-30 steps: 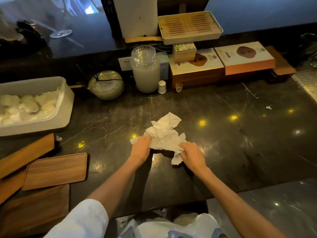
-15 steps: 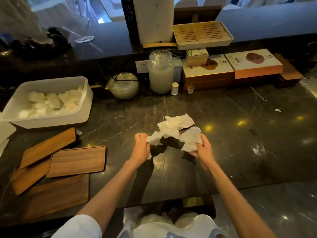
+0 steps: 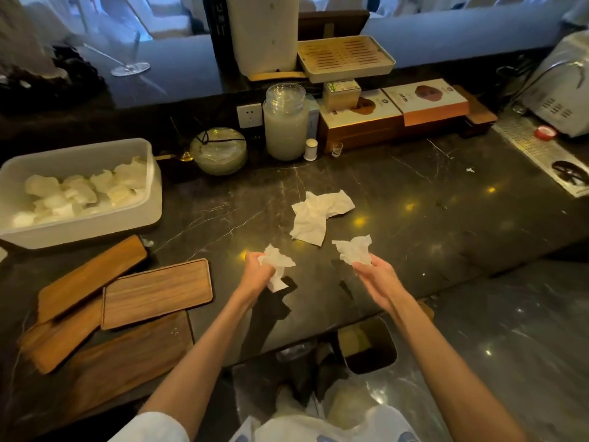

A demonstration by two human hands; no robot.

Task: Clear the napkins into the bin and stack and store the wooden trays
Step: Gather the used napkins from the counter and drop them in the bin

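Note:
My left hand grips a crumpled white napkin above the dark marble counter. My right hand holds another crumpled napkin at its fingertips. A third napkin lies flat on the counter just beyond both hands. Several wooden trays lie loosely overlapped at the near left: a top tray, a long one behind it and a large board nearest me. A dark bin shows on the floor below the counter edge, between my arms.
A white tub full of crumpled tissues stands at the far left. Along the back are a round glass bowl, a tall glass jar, stacked boxes and a slatted tray. A metal appliance sits far right.
The bunch of napkins has been pulled apart: each hand now holds one piece and has drawn back toward me, leaving one napkin on the counter. The camera view has tilted down.

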